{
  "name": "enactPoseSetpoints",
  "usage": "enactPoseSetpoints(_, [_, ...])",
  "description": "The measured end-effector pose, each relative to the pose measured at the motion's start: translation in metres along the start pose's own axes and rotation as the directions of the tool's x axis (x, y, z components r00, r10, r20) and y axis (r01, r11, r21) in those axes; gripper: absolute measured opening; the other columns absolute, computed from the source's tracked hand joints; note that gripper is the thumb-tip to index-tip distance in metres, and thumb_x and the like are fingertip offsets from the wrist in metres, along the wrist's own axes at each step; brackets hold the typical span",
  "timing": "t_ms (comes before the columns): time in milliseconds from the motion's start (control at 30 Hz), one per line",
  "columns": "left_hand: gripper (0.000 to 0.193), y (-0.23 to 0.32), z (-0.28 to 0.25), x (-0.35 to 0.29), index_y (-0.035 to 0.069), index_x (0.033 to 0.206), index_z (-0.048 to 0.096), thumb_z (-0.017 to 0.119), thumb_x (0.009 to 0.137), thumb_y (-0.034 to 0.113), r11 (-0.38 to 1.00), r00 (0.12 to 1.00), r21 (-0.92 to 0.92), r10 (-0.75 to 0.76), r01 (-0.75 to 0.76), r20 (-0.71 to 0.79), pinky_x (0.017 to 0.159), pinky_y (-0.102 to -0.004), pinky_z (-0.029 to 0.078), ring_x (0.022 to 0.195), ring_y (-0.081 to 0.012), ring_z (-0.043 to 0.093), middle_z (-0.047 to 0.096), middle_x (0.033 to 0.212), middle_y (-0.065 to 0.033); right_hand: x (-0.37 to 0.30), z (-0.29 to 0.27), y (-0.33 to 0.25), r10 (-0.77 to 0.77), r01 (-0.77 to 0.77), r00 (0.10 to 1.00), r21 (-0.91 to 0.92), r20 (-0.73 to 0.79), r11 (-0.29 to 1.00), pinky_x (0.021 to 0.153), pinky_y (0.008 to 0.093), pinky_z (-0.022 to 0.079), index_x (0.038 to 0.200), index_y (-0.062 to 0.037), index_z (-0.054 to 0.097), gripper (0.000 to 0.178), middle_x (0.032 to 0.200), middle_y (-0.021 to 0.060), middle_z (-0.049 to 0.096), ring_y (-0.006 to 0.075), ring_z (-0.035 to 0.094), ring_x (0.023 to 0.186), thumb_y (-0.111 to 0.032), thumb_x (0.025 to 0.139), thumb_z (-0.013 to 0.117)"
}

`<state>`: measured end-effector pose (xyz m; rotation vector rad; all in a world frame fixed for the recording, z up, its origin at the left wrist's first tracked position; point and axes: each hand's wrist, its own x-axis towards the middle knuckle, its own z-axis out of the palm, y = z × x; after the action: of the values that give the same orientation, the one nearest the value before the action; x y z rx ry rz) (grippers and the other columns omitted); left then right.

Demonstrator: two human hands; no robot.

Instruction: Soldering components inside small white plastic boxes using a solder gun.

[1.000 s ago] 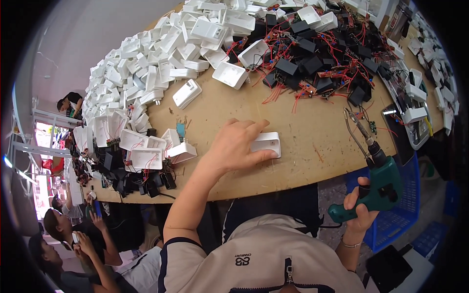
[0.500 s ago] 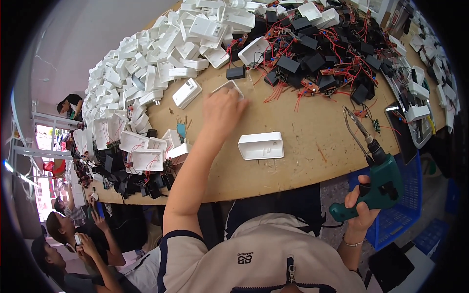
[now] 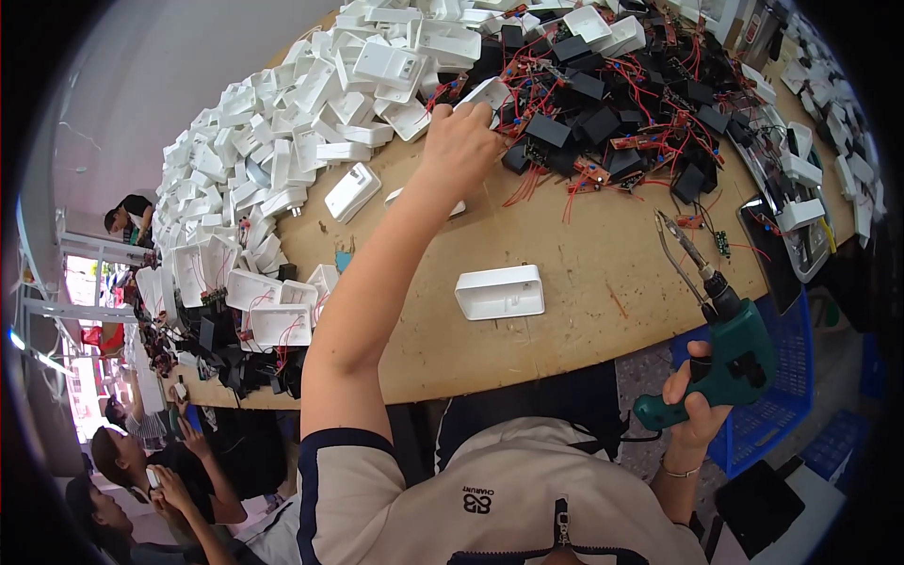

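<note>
My left hand point(image 3: 463, 146) reaches to the far side of the table with curled fingers, beside a white plastic case point(image 3: 490, 92) at the pile's edge. What its fingers grip is hidden beneath the hand. Partly under my left forearm lies another white case point(image 3: 456, 209). My right hand point(image 3: 692, 400) is wrapped round the handle of a green soldering gun point(image 3: 739, 353), its metal tip and thin feed tube pointing up over the table's right edge. An open, hollow white case point(image 3: 500, 293) sits on the table in front of me.
White cases point(image 3: 282, 122) are heaped at the far left. Black blocks with red wires and circuit boards point(image 3: 603, 122) pile up at the far right. A closed white case point(image 3: 353, 192) lies near the left heap. A blue crate point(image 3: 772, 405) stands below the right edge. People sit at lower left.
My left hand has moved farther away and slightly right, off the white case it covered, to the pile's edge. The black block there is now out of sight. My right hand stays with the soldering gun.
</note>
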<state>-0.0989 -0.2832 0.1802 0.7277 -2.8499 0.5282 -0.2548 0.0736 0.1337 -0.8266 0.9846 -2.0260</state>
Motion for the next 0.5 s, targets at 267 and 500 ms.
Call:
enactPoseSetpoints(267, [0.011,-0.063,-0.02,0.002,0.004,0.077,0.069,0.066,0.078,0.015,0.486,0.67,-0.873,-0.658,0.029,-0.344,0.074,-0.0289,0.044,0.088,-0.0178,0.057,0.061,0.09,-0.0092,0.005,0.0,-0.001,-0.004,0.005,1.0,0.005,-0.024,1.0,0.049,0.0219,0.047,0.129,0.0043,0.03,0.063,0.12,0.0217,0.047,0.0129,0.055,0.066,-0.009,0.078,0.065])
enactPoseSetpoints(500, [0.01,-0.049,-0.094,-0.066,-0.005,0.089,0.063,0.058,0.085,0.003,0.556,0.542,-0.816,-0.643,-0.156,-0.541,0.052,-0.0175,0.044,0.072,-0.0085,0.058,0.058,0.099,-0.0111,0.007,0.011,0.005,0.033,-0.033,0.999,0.021,0.016,0.999,0.049,0.0217,0.046,0.13,0.0035,0.029,0.066,0.12,0.0203,0.047,0.0126,0.053,0.064,-0.011,0.077,0.066])
